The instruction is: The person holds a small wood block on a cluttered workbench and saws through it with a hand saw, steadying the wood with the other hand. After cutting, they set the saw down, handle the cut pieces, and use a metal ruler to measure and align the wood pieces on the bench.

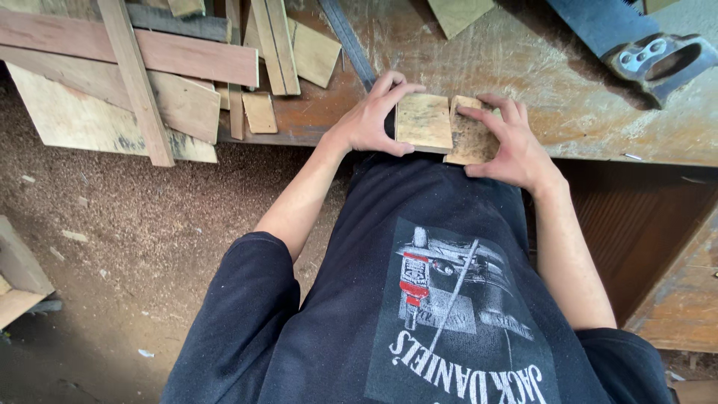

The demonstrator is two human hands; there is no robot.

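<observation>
Left hand (pixel 370 116) grips a pale square wood block (pixel 424 121); right hand (pixel 512 142) clasps a rougher wood block (pixel 473 138) touching it; both rest at the tabletop (pixel 538 67) edge.

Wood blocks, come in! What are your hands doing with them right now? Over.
Left hand grips the pale wood block. Right hand holds the rougher block; blocks pressed side by side at the workbench edge. Nothing in the way.
</observation>
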